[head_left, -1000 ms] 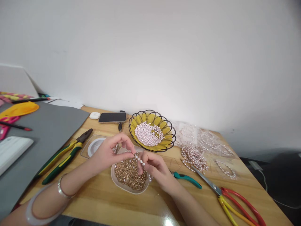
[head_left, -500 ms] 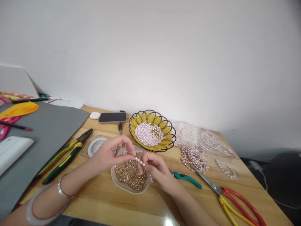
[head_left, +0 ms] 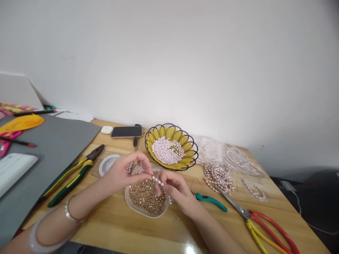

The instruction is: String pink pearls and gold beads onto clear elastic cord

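Between my two hands runs a short string of pearly beads (head_left: 157, 180), held above a pale dish (head_left: 141, 211) of small gold beads (head_left: 148, 197). My left hand (head_left: 135, 169) pinches one end of it between thumb and forefinger. The other end is gripped by the thumb and fingers of my right hand (head_left: 176, 188); its other fingers curl inward. Behind the dish stands a yellow basket (head_left: 191, 151) with a looped black wire rim, holding many pale pink beads (head_left: 166, 151). Part of the dish is hidden under my hands.
To the left lie green-yellow pliers (head_left: 76, 176), a thread spool (head_left: 108, 165) in a clear case and a phone (head_left: 127, 132). On the right are teal-handled pliers (head_left: 212, 201), red-yellow scissors (head_left: 250, 215), a heap of bead strings (head_left: 218, 178) and bagged bead strands (head_left: 235, 155).
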A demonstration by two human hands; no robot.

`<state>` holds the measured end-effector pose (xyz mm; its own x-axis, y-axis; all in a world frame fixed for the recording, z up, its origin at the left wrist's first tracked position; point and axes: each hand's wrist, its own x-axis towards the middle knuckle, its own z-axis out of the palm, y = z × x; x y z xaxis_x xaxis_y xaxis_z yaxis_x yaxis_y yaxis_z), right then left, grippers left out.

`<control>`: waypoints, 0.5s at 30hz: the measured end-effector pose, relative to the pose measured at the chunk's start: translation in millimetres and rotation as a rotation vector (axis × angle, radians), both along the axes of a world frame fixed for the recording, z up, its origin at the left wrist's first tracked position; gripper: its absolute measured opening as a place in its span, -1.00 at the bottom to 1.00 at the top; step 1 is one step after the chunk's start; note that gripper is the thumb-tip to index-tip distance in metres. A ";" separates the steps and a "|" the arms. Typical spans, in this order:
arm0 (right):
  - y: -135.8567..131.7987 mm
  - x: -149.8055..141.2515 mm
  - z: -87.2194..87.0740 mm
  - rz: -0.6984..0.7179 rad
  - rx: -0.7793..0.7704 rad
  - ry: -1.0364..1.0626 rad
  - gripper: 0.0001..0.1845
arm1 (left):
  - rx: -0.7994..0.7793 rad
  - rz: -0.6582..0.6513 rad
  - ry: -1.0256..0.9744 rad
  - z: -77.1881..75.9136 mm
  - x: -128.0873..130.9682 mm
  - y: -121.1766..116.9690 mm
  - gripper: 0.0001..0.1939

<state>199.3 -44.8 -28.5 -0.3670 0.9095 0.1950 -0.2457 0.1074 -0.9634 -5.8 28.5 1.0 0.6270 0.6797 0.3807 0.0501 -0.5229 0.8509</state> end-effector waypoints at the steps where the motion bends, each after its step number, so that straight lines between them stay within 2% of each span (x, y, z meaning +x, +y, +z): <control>1: 0.1 0.1 -0.1 0.000 0.001 -0.001 -0.64 | 0.004 0.001 0.002 0.4 0.4 0.0 -0.88; 15: -1.3 0.0 1.7 0.005 -0.008 0.003 -0.63 | 0.049 0.009 0.001 1.1 0.7 -1.5 -0.89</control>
<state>199.3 -46.1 -26.8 -0.3708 0.9094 0.1885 -0.2489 0.0982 -0.9635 -5.0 27.0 2.1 0.6213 0.6660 0.4129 0.0558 -0.5632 0.8244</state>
